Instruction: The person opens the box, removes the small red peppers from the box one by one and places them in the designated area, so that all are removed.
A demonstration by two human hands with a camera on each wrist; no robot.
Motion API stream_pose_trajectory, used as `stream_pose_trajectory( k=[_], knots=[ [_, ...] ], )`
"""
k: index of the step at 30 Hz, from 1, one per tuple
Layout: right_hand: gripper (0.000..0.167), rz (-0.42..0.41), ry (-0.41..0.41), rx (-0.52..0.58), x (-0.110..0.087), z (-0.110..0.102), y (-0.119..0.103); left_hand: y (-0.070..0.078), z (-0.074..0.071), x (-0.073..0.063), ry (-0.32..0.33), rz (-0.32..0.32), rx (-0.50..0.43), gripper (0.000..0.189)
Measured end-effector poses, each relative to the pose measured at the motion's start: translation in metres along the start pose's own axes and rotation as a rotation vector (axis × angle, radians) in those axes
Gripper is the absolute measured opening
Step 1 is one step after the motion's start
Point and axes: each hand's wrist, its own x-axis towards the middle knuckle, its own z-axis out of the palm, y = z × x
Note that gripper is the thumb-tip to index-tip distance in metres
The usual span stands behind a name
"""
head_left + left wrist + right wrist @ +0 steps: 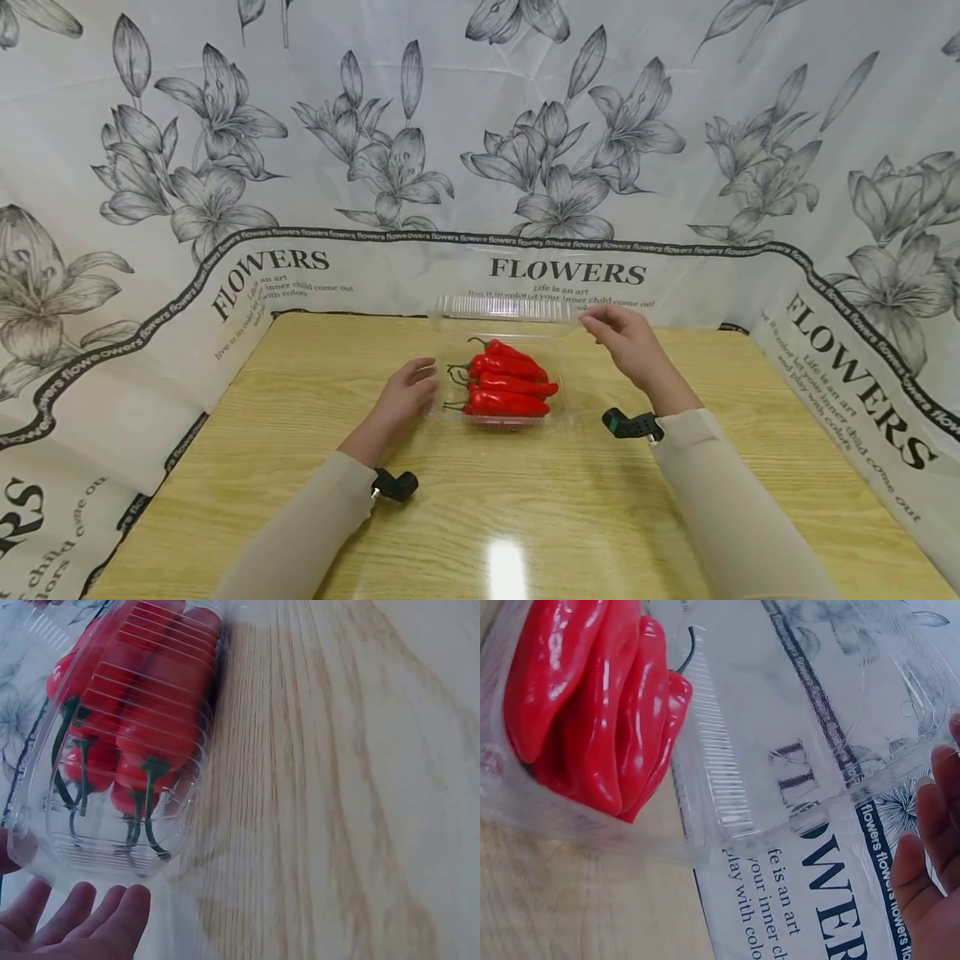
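A clear plastic clamshell box sits on the table with its hinged lid raised at the back. Several red peppers lie side by side in it, green stems to the left. Beside the box's left wall is my left hand, its fingers loosely extended; in the left wrist view the fingertips are right at the end wall. My right hand pinches the lid's right corner with thumb and index finger, while the other fingers stay loose below the edge.
The light wood table ends just behind the box, at a white cloth backdrop printed with flowers and lettering. The cloth also rises along both sides. A black wrist camera is strapped to each wrist.
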Motion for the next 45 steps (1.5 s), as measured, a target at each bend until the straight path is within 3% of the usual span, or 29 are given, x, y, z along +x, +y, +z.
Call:
stream_pose_trajectory(
  k=[12, 23, 32, 45],
  knots=[
    [0.049, 0.062, 0.063, 0.113, 0.026, 0.009, 0.000, -0.004, 0.007, 0.001, 0.022, -0.006, -0.060, 0.052],
    [0.040, 0.107, 0.070, 0.426, 0.044, 0.022, 0.018, -0.004, 0.011, 0.003, 0.041, -0.007, -0.067, 0.051],
    [0.057, 0.186, 0.039, 0.481, 0.049, 0.034, 0.033, -0.002, 0.012, 0.001, 0.021, -0.005, -0.069, 0.052],
    [0.062, 0.291, 0.014, 0.542, 0.060, 0.046, 0.040, -0.001, 0.017, 0.003, 0.072, -0.032, -0.056, 0.052]
  ],
)
